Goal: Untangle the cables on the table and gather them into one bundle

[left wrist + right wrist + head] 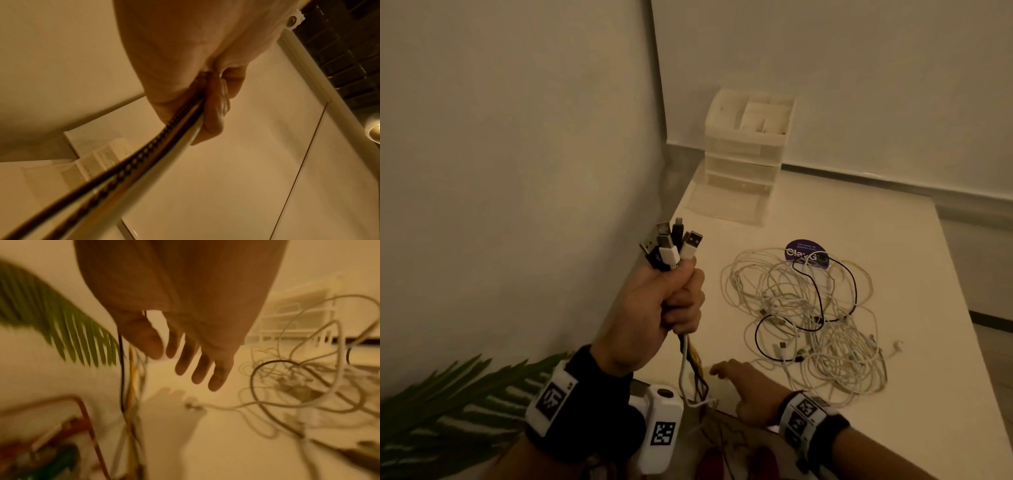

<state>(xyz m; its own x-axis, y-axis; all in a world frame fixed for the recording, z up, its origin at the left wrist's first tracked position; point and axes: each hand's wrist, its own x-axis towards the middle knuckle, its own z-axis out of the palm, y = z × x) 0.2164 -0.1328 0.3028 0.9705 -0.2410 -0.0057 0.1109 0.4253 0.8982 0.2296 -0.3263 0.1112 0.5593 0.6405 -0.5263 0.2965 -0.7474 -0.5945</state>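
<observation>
My left hand [671,301] is raised above the table's left edge and grips a bundle of cables [671,245], their USB plugs sticking up out of the fist. The cable tails [693,373] hang down from it; in the left wrist view they run as braided and white cords [144,155] out of the curled fingers. A tangled heap of white and black cables [808,318] lies on the white table [859,219]. My right hand [743,380] hovers low near the front edge, fingers [197,368] spread and holding nothing, between the hanging tails and the heap [298,378].
A translucent drawer organiser [746,150] stands at the back against the wall. A purple round sticker [806,255] lies under the heap's far side. A green palm leaf [448,404] is at the lower left, and patterned fabric [739,452] lies below the table's edge.
</observation>
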